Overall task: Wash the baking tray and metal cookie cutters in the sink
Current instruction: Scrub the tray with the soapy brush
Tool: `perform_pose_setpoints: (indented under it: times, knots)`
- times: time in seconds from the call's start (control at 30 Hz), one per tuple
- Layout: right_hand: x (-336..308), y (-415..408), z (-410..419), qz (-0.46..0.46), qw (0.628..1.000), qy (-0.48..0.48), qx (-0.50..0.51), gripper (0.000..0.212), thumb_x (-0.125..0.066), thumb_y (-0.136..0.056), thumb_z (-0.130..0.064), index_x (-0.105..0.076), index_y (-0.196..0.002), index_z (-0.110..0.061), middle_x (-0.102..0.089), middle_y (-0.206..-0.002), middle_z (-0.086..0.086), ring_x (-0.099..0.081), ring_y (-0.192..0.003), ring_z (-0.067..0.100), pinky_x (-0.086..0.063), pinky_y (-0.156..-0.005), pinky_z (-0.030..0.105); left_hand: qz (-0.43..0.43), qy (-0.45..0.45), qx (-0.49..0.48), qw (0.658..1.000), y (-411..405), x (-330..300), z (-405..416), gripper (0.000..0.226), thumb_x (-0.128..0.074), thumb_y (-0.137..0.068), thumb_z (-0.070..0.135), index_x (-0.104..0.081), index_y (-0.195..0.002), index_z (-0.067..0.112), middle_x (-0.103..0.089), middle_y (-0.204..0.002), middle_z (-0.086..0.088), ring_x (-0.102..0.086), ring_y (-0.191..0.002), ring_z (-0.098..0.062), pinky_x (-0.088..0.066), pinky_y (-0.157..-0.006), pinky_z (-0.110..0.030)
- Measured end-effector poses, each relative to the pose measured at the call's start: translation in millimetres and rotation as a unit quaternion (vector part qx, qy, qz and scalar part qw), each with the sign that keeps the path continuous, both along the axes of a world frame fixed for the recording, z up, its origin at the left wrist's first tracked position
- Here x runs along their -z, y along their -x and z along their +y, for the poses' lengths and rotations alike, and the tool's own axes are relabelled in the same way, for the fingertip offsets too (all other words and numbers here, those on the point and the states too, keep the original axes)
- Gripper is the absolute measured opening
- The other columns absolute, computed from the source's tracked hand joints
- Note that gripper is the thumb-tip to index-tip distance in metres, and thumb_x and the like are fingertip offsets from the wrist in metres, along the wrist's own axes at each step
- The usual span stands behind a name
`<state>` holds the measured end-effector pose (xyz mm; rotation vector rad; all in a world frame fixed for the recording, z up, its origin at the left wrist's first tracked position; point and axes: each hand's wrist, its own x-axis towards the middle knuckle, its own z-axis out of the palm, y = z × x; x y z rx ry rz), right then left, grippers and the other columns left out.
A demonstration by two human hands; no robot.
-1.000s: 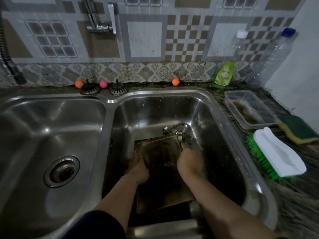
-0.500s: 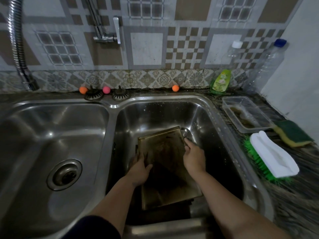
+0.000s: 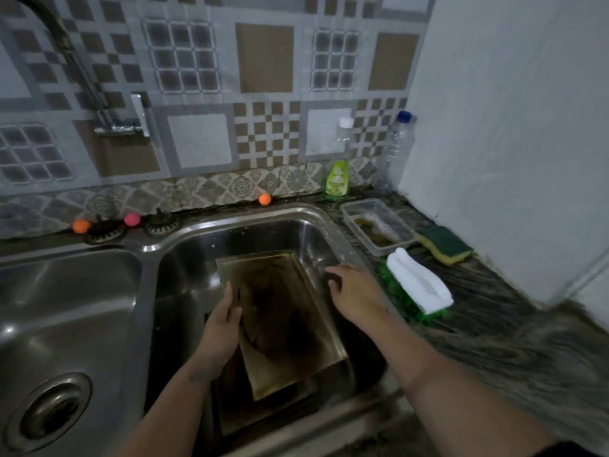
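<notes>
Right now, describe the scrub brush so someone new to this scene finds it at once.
Start at the right-hand basin of the sink, where the baking tray stands. On the counter just right of that basin's rim lies the scrub brush, nearer than the clear plastic tub. It alone has a white top over bright green bristles; the sponge behind it is flat, green over yellow.

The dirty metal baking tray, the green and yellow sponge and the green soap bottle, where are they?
Dirty metal baking tray (image 3: 283, 311): head view, on its dark stained inside.
Green and yellow sponge (image 3: 445, 243): head view, on its green top.
Green soap bottle (image 3: 336, 179): head view, on its label.
</notes>
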<state>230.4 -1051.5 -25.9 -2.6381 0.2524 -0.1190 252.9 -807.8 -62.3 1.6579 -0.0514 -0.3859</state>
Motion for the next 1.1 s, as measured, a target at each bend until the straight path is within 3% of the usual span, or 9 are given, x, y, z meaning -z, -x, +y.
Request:
perform_pose_setpoints:
  times: [0.1,0.17,0.3,0.4,0.53,0.63,0.8,1.0,1.1]
  knots:
    - [-27,19,-31,-0.074,0.984,0.156,0.044,0.034,-0.048,-0.093,-0.023,-0.059,-0.125,-0.029,-0.048,-0.138,0.000,-0.040,-0.127,0.027,-0.033,-0.103,0.040,-0.007,-0.012,-0.013,1.000,0,-4,-12,0.058,-0.032,-0.102,0.004,-0.023,-0.150,0.035,-0.046,-0.137,0.004,-0.041,-0.132,-0.021,-0.033,-0.111,-0.043]
    - [-36,27,-49,-0.046,0.969,0.223,0.101,0.039,-0.050,-0.091,-0.028,-0.053,-0.130,-0.030,-0.042,-0.141,0.004,-0.036,-0.128,0.030,-0.028,-0.103,0.042,-0.007,-0.017,-0.039,0.999,-4,0,-13,0.059,-0.033,-0.103,0.004,-0.019,-0.152,0.034,-0.041,-0.144,0.002,-0.040,-0.134,-0.023,-0.032,-0.111,-0.040]
    - [-33,45,-81,0.116,0.965,0.192,0.139,0.066,-0.056,-0.087,-0.048,-0.027,-0.145,-0.040,-0.024,-0.150,0.008,-0.035,-0.130,0.041,-0.030,-0.103,0.058,-0.022,-0.028,-0.043,0.998,-10,5,-19,0.059,-0.035,-0.103,0.010,-0.019,-0.150,0.042,-0.039,-0.150,0.000,-0.041,-0.134,-0.023,-0.034,-0.111,-0.044]
    - [-21,58,-87,0.120,0.972,0.162,0.118,0.079,-0.058,-0.089,-0.039,-0.009,-0.150,-0.046,-0.029,-0.147,0.008,-0.052,-0.114,0.037,-0.046,-0.087,0.044,-0.040,-0.036,-0.045,0.998,-9,-1,-25,0.059,-0.035,-0.103,0.011,-0.018,-0.151,0.042,-0.037,-0.152,-0.001,-0.039,-0.136,-0.023,-0.032,-0.112,-0.040]
    - [-24,60,-70,0.055,0.986,0.130,0.084,0.078,-0.061,-0.086,-0.031,-0.017,-0.148,-0.046,-0.037,-0.140,0.001,-0.054,-0.112,0.030,-0.050,-0.086,0.041,-0.056,-0.023,-0.060,0.996,-10,-11,-31,0.058,-0.033,-0.104,0.008,-0.015,-0.153,0.033,-0.033,-0.152,0.001,-0.035,-0.136,-0.018,-0.029,-0.102,-0.025]
    - [-42,47,-59,-0.003,0.994,0.103,0.046,0.075,-0.063,-0.084,-0.033,-0.023,-0.146,-0.044,-0.039,-0.141,-0.001,-0.053,-0.116,0.027,-0.051,-0.087,0.043,-0.075,-0.008,-0.067,0.995,-13,-18,-33,0.058,-0.032,-0.103,0.006,-0.015,-0.153,0.031,-0.031,-0.152,0.004,-0.032,-0.136,-0.014,-0.027,-0.101,-0.024]
    - [-74,-13,-75,-0.060,0.992,0.055,0.092,0.066,-0.068,-0.083,-0.032,-0.036,-0.140,-0.034,-0.047,-0.137,0.003,-0.053,-0.116,0.030,-0.047,-0.086,0.038,-0.106,0.002,-0.097,0.990,-13,-30,-36,0.055,-0.036,-0.103,0.005,-0.021,-0.152,0.026,-0.033,-0.140,0.011,-0.030,-0.124,-0.003,-0.025,-0.102,-0.020]
    - [-58,-79,-111,-0.011,0.989,0.084,0.120,0.062,-0.067,-0.085,-0.037,-0.042,-0.142,-0.032,-0.052,-0.135,0.006,-0.053,-0.119,0.028,-0.046,-0.091,0.037,-0.123,0.014,-0.099,0.987,-21,-26,-34,0.056,-0.036,-0.102,0.002,-0.024,-0.143,0.037,-0.036,-0.137,0.017,-0.030,-0.129,0.000,-0.023,-0.102,-0.017]
    - [-36,-100,-119,0.029,0.988,0.096,0.116,0.064,-0.065,-0.085,-0.037,-0.039,-0.143,-0.037,-0.050,-0.138,0.006,-0.051,-0.121,0.026,-0.044,-0.094,0.035,-0.124,0.011,-0.094,0.988,-24,-21,-33,0.055,-0.035,-0.101,0.000,-0.024,-0.148,0.028,-0.034,-0.141,0.017,-0.027,-0.129,0.003,-0.026,-0.094,-0.003]
